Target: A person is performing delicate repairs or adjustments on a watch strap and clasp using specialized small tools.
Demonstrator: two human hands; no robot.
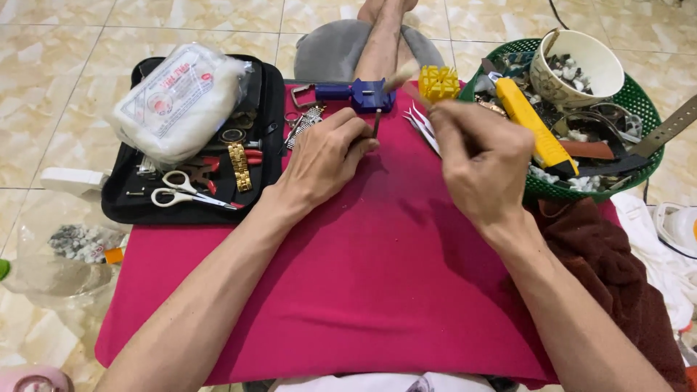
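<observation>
Both forearms reach forward over a magenta cloth (377, 290) spread across the person's lap. The left hand (319, 156) lies palm down, knuckles up, its fingers curled together and pinching a thin dark pin (377, 123) that stands nearly upright on the cloth, just below a blue watch-link tool (359, 93). The right hand (483, 163) is held a little higher, back toward the camera, its fingers closed around a slim wooden-handled tool (404, 75) whose pale end slants up to the left, near the blue tool. Just beside the right hand's fingers lie silver tweezers (421, 123), and behind it sits a small yellow plastic block (439, 82).

To the left, an open black case (120, 207) holds a soft white package (178, 101), rounded and pillow-like, with a rectangular label edged in blue and red marks; it lies across the case's upper half. Below it are white-handled scissors (181, 192), a gold watch band (239, 167) and red-handled pliers (250, 156). To the right, a green mesh basket (639, 98) holds a yellow utility knife (534, 127), a cream cup (577, 65) filled with small parts, and straps. On the tiled floor at far left lies a clear plastic bag (62, 254) of grey bits.
</observation>
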